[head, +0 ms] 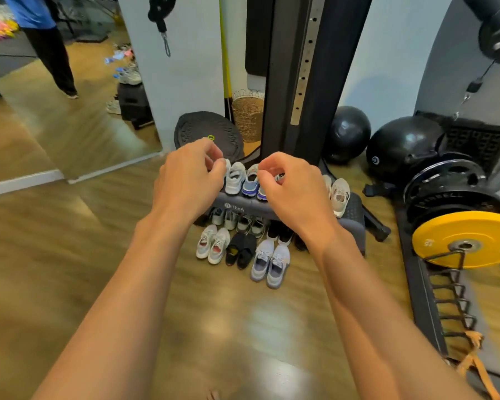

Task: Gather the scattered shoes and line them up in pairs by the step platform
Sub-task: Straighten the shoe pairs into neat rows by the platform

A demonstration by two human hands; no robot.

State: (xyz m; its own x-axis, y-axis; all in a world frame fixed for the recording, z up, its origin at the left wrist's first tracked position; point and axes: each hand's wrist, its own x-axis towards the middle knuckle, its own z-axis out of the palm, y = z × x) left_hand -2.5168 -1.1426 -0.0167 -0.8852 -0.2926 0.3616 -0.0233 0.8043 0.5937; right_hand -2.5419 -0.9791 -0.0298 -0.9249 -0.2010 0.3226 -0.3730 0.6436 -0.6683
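A grey step platform (354, 226) stands on the wood floor by the cable machine. On top of it sit a white shoe (235, 179), a blue shoe (250, 183) and a beige shoe (340, 196). In front of it on the floor lie a white pair (212, 244), a black pair (241, 251) and a grey-lilac pair (270, 263), with more shoes (237, 221) tucked close against the platform. My left hand (189, 180) and my right hand (292, 189) are held out in the air above the platform, fingers curled, with nothing visible in them.
A black balance disc (208, 133) and a wicker basket (247, 116) stand behind the platform. Two black balls (347, 134) lie to the right, beside stacked weight plates with a yellow plate (462, 241) on a rack. A wall mirror (70, 116) at left reflects a person.
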